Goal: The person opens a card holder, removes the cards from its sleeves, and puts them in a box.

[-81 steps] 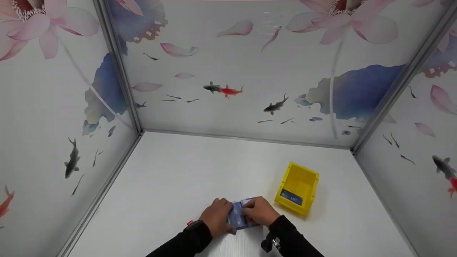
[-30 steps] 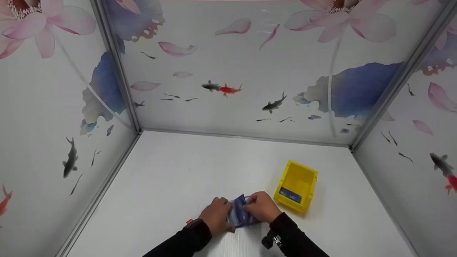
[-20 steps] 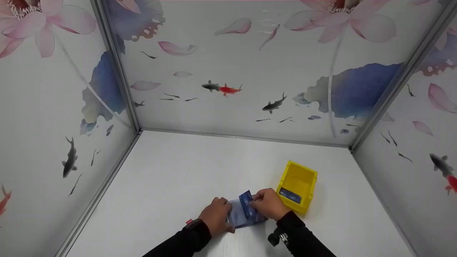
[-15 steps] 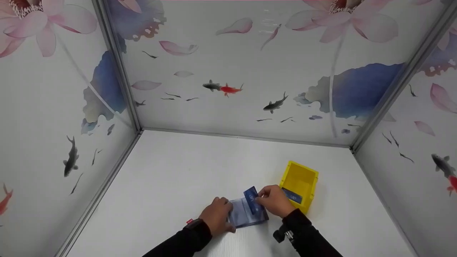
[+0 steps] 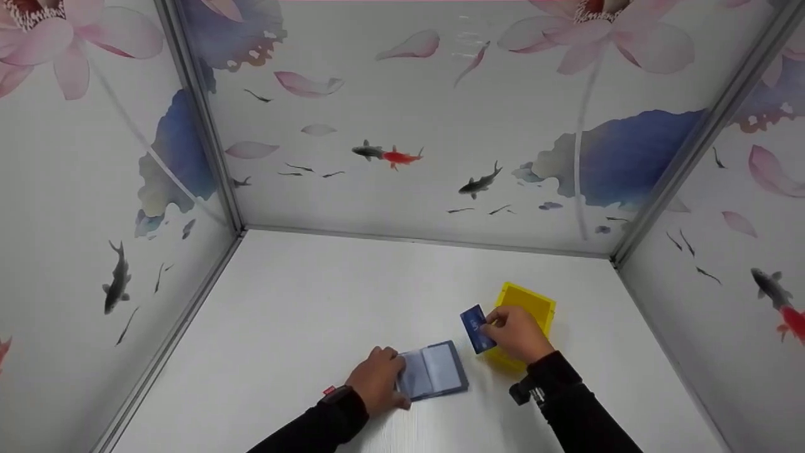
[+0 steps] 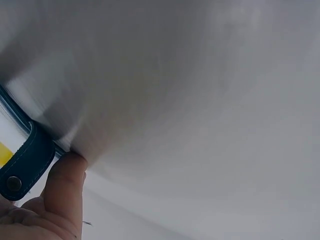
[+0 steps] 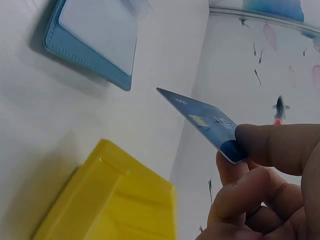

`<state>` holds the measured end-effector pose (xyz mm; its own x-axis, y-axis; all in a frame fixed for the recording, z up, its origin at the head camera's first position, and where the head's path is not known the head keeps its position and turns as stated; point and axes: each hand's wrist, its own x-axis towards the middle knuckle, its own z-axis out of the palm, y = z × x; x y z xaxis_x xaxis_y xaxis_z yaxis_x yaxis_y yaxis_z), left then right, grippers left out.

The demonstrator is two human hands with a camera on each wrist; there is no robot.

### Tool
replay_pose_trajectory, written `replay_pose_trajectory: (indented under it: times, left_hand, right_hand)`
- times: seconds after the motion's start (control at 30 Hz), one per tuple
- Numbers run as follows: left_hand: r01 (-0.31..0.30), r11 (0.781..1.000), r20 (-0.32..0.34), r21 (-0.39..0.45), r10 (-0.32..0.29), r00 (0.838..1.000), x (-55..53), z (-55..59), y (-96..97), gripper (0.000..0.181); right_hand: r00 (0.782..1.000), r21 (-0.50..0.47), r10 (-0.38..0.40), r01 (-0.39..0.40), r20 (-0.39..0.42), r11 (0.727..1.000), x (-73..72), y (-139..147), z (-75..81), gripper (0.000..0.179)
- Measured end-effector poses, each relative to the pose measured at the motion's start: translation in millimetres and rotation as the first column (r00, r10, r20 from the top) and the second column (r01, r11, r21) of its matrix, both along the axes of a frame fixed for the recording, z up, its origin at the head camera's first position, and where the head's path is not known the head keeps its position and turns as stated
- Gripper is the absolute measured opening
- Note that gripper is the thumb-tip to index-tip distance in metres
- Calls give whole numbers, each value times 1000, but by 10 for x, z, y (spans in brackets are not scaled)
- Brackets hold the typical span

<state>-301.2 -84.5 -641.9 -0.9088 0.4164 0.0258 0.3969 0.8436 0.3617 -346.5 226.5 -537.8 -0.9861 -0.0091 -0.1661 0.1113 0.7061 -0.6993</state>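
My right hand (image 5: 517, 331) pinches a dark blue bank card (image 5: 477, 328) between thumb and fingers, above the left side of a yellow box (image 5: 529, 299). In the right wrist view the card (image 7: 200, 120) shows a gold chip and is held tilted. A blue card holder (image 5: 466, 371) lies spread on the table with clear sleeves facing up. My left hand (image 5: 376, 381) grips its left edge, thumb at the near side. The left wrist view shows the holder's snap strap (image 6: 31, 159) beside the thumb. The inside of the box is partly hidden behind my right hand.
The white table (image 5: 327, 289) is enclosed by panels printed with flowers and fish. The back panel (image 5: 415, 207) meets the table along a grey metal strip. The yellow box stands right of the card holder.
My right hand has drawn the card out of the holder's sleeve and carried it right and away from me, over the box. The left hand has stayed at the holder.
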Motion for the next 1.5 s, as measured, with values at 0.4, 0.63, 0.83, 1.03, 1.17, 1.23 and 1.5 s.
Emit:
replay_pose_trajectory:
  times: [0.4,0.63,0.83,1.03,1.17,1.23,1.5]
  left_hand:
    - [-8,1000,12,-19,8,1000,19,14,-45,63]
    - [-12,1000,31,-18,13,999,9,4,-30,65]
    - [-13,1000,30,-18,13,999,15,11,-21,65]
    - [-15,1000,26,-16,15,1000,4,-12,-2,65]
    - [-7,1000,17,-1,7,1000,6,-10,-6,65]
    - [-1,1000,11,7,1,1000,17,7,-10,66]
    - [-4,1000,18,-4,4,1000,46,50,6,64]
  right_hand:
    - [1000,77,5,-3,-27,997,-179,385,176,23]
    - [999,162,-27,30,-20,986,-297,599,204,26]
    - [1000,255,-20,24,-20,967,-351,696,113,20]
    - [1000,355,-1,3,-7,935,-375,673,17,14]
    - [999,408,29,-11,-39,913,-373,603,-28,14]
    - [997,437,55,-24,-58,899,-368,564,-44,12]
    - [984,549,164,-95,-77,830,-468,487,-188,22]
